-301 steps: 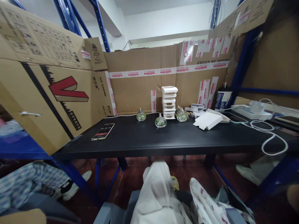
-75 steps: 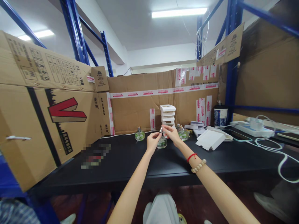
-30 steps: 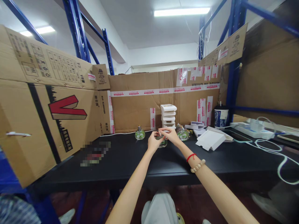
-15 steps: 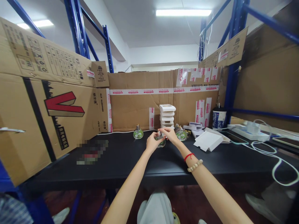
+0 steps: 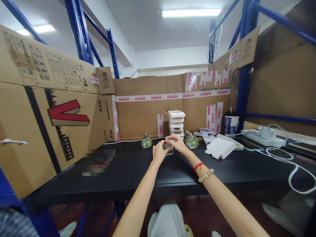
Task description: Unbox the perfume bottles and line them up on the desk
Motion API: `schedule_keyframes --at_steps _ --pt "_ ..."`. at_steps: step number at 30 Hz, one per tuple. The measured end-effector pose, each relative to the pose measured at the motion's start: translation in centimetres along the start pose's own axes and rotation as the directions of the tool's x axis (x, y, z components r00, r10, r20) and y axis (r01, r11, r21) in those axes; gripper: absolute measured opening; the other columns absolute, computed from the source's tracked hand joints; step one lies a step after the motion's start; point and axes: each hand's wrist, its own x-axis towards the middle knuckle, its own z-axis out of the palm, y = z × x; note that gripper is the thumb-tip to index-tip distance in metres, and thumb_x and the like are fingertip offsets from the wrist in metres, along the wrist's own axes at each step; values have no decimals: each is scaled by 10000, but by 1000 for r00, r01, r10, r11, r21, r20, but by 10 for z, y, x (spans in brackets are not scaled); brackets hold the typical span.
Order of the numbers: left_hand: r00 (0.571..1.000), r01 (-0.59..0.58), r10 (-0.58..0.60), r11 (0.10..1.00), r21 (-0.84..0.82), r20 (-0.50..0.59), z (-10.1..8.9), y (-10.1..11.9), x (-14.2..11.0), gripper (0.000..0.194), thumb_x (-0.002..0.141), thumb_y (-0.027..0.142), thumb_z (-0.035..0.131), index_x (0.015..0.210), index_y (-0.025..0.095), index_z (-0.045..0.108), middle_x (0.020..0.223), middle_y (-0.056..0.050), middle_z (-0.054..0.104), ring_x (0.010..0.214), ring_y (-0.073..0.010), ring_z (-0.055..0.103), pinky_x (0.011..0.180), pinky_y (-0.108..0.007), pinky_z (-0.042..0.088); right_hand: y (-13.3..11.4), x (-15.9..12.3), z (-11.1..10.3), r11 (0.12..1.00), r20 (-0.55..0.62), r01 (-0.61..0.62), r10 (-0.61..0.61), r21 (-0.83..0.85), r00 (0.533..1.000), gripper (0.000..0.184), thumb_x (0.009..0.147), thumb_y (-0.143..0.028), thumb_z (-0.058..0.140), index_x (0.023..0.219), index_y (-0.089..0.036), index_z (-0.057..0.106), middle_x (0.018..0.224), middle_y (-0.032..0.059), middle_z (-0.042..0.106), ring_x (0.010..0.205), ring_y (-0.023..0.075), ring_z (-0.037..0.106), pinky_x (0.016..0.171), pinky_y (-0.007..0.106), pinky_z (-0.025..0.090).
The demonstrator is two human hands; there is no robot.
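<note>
A clear glass perfume bottle [image 5: 170,152] with some green in it stands on the black table, between my two hands. My left hand [image 5: 158,152] is closed round its left side near the neck. My right hand [image 5: 178,144] has its fingers bent over the bottle's top, pinching there; the fingers partly hide what they grip. To the left stands another perfume bottle [image 5: 146,141], green with a metallic neck. More perfume bottles [image 5: 192,142] are grouped just beyond my right hand.
Behind my hands rises a stack of white trays [image 5: 176,120]. On the right lie an opened white carton [image 5: 220,147], a patterned cup [image 5: 231,124], a power strip [image 5: 264,138] and loose white cables [image 5: 292,164]. Cardboard walls [image 5: 145,115] enclose the table.
My right fingers have curled further over the bottle's top, and my left hand has shifted slightly. The bottle stays in about the same place; the view has tilted a little.
</note>
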Motion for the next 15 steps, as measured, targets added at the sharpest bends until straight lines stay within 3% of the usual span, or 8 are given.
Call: schedule_keyframes --at_steps 3,6,11,15 --pt "999 39 -37 997 72 -23 1 -6 1 337 793 315 596 1116 238 544 1049 -28 625 1007 -185 558 818 -276 357 5 -2 1 996 81 -34 40 -78 996 503 707 -201 550 1207 -214 503 1116 75 603 404 21 517 337 148 383" --pt "993 106 -100 989 101 -57 3 -13 1 359 824 295 553 1177 239 524 1047 -55 604 1023 -211 543 839 -311 359 15 -4 1 980 154 -96 124 -176 980 656 683 -186 598 1305 -240 396 1199 118 545 437 44 558 316 151 391" --pt "972 216 -202 970 116 -120 2 -18 2 372 874 299 463 1237 223 492 1040 -89 570 1031 -236 532 842 -350 380 24 -4 1 941 235 -140 218 -307 947 659 678 -108 568 1300 -273 427 1186 90 555 458 37 551 329 143 400" --pt "965 172 -152 982 80 -214 2 -17 1 469 858 322 488 1295 179 395 1164 -115 513 1101 -233 492 887 -337 374 25 -3 2 918 257 -118 227 -379 939 718 671 -65 535 1333 -304 394 1236 65 531 505 35 553 388 146 423"
